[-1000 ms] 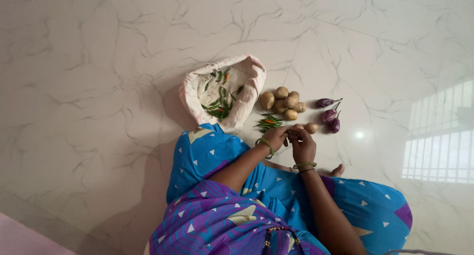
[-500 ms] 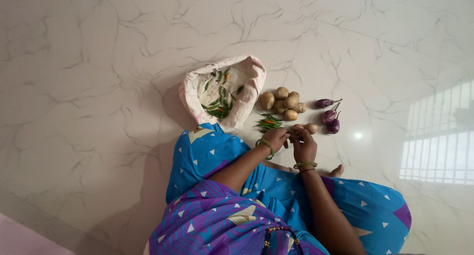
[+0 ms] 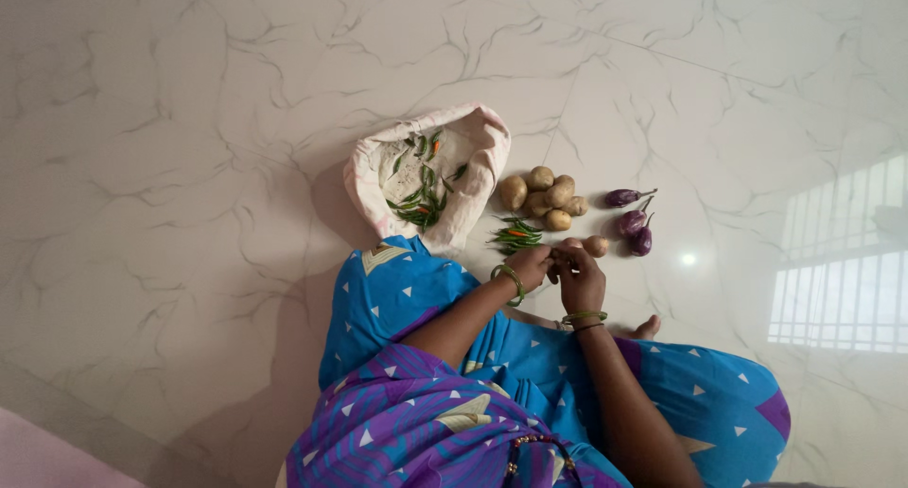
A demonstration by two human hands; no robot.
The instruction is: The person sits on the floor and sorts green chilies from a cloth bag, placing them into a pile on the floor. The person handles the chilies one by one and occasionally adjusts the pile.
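My left hand (image 3: 528,264) and my right hand (image 3: 580,278) meet fingertip to fingertip just above my lap, pinched together on something small that looks like a green chili; it is mostly hidden by the fingers. Both wrists carry green bangles. Right beyond the fingers lies a small pile of green chilies (image 3: 515,233) with one orange one among them. A small brown round vegetable (image 3: 596,246) rests beside my right hand.
A white cloth bag (image 3: 374,181) lies open on the marble floor, with green chilies (image 3: 421,200) inside. To its right sit a heap of potatoes (image 3: 541,197) and three small purple eggplants (image 3: 632,221). My blue and purple draped garment (image 3: 397,299) covers my knees.
The hands stay together in the same place; only the fingers shift slightly against each other. Nothing else has moved.
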